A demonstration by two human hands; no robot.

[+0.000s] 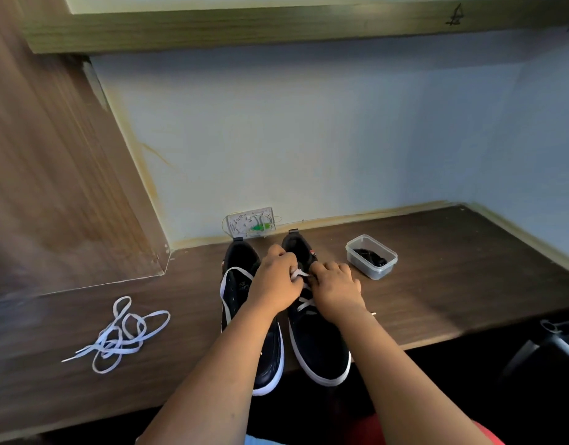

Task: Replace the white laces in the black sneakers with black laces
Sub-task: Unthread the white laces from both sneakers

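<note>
Two black sneakers with white soles stand side by side on the wooden desk, toes toward me. The left sneaker [241,284] has no lace in its eyelets. The right sneaker [315,342] still carries a white lace [304,304] crossed over its tongue. My left hand [276,284] and my right hand [336,289] meet over the top of the right sneaker, and both pinch the white lace near its upper eyelets. A loose white lace [122,335] lies tangled on the desk to the left. Black laces [371,255] sit in a clear plastic box [371,268].
The desk [453,277] sits in a corner, with a pale wall behind and a wooden panel [61,187] on the left. A small white wall box [251,225] with a green part sits just behind the sneakers. A dark chair part [552,342] shows at lower right.
</note>
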